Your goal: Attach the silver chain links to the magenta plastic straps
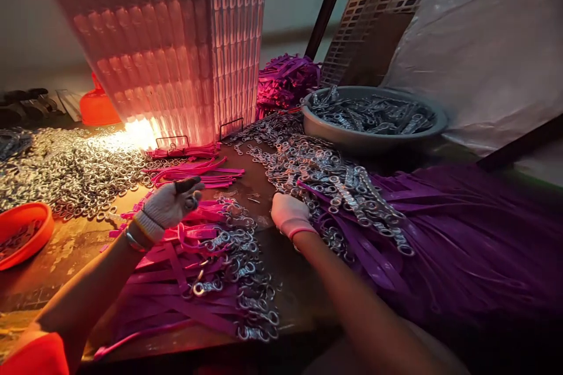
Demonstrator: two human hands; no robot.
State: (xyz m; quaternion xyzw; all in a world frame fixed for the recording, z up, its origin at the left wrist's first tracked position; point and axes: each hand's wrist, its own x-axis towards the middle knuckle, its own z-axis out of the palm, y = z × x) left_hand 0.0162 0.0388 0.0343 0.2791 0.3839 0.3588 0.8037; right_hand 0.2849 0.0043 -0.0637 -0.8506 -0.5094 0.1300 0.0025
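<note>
My left hand (169, 208), in a white knit glove with dark fingertips, hovers over pink straps with metal snap hooks (209, 287) at their ends. Its fingers are bent around a small metal ring piece (191, 203); the rest of that piece is hidden. My right hand (289, 212), also gloved, is closed at the left edge of a heap of metal snap hooks (325, 173). What its fingers grip is hidden from view. Purple straps (440, 234) spread rightward from under this heap. A smaller bunch of pink straps (202, 174) lies just beyond my left hand.
Loose metal rings and hooks (65, 170) cover the left of the table, beside an orange bowl (41, 237). Clear ribbed plastic panels (167, 58) stand upright by a bright light. Behind the hook heap sits a grey basin (373, 139) of metal pieces, near a purple strap pile (288, 79).
</note>
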